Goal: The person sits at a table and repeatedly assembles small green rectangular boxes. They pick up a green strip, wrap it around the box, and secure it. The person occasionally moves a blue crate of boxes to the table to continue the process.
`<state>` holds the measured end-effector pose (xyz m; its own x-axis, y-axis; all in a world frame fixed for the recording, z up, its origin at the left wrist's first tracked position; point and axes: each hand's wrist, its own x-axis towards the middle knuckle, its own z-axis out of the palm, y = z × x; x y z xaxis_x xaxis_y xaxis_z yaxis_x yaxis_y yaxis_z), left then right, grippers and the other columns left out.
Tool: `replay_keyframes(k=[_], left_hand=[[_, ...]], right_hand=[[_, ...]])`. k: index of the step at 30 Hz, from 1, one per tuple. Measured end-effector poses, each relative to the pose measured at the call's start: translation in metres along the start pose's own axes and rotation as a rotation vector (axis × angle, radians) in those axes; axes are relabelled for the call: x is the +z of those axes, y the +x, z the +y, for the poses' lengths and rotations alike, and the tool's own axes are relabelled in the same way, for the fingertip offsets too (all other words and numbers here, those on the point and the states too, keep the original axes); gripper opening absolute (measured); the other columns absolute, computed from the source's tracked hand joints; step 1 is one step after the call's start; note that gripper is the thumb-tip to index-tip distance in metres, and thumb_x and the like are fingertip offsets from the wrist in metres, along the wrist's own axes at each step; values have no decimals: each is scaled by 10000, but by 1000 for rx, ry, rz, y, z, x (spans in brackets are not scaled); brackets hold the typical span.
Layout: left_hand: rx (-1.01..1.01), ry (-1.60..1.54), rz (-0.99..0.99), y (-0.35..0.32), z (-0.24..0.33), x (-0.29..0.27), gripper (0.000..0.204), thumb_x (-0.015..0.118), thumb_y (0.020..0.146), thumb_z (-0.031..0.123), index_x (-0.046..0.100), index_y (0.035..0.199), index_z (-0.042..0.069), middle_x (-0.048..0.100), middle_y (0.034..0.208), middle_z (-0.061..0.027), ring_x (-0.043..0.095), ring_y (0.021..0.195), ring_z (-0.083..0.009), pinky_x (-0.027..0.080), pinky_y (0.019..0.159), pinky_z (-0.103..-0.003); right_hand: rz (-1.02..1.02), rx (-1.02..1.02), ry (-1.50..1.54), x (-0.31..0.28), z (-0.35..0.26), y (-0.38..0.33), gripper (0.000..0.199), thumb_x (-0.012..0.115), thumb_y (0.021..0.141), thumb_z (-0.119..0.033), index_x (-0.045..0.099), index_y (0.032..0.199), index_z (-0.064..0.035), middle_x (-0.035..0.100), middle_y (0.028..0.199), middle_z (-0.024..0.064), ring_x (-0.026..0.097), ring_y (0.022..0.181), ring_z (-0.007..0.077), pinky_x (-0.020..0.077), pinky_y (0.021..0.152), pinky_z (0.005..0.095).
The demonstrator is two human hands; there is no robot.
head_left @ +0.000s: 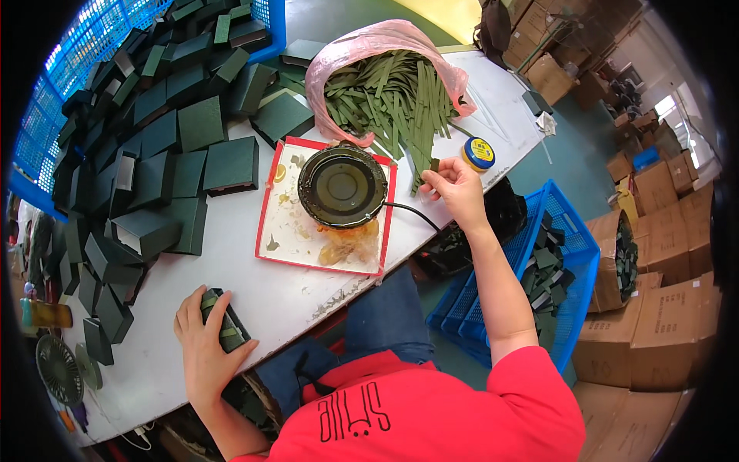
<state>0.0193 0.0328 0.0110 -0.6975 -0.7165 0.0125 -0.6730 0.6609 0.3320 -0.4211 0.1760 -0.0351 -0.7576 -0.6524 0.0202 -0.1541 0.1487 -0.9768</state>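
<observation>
My left hand (206,343) is closed round a small dark green box (230,327) near the table's front edge, its fingers over the far side and the thumb at the near end. A lighter green band shows on that box, partly under the fingers. To the right, my right hand (460,192) pinches the end of a green ribbon strip (433,165) between thumb and fingers. That hand is beside a pink plastic bag (339,54) full of cut green strips (392,96). Between my hands stands a round dark pot (342,185) holding dark liquid, on a red-edged white tray (267,231).
Dark green boxes (202,123) are heaped at the left, spilling from a blue crate (269,23). A round yellow-and-blue tin (479,153) is near my right hand. A black cord (416,209) leaves the pot. Blue crates (581,262) and cardboard cartons (677,323) stand at the right; a small fan (59,369) is at the left.
</observation>
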Motion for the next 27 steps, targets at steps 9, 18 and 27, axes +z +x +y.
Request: replay_keyframes(k=[9,18,27], left_hand=[[-3,1,-6,1,1,-1,828,913,553,183,614,1323,121,432,1461,-179,385,1342,-407,317,1122,-516],[1,3,-3,0,-1,-1,816,913,558,177,616,1316,121,434,1457,-176,389,1335,-408,318,1120,-511],[3,-6,-3,0,2,-4,805,912,557,181,621,1306,119,450,1439,-177,405,1316,-406,324,1106,-514]], right_hand=[[-63,-58,-35,2,3,0,197,625,997,-122,648,1091,49,743,926,100,710,722,125,532,602,236],[-139,-66,-238,4,-8,-7,151,641,939,-66,683,1046,32,719,841,66,638,648,87,510,603,243],[-98,-131,-273,0,4,-4,136,705,922,-114,675,987,3,671,754,27,613,640,72,466,583,235]])
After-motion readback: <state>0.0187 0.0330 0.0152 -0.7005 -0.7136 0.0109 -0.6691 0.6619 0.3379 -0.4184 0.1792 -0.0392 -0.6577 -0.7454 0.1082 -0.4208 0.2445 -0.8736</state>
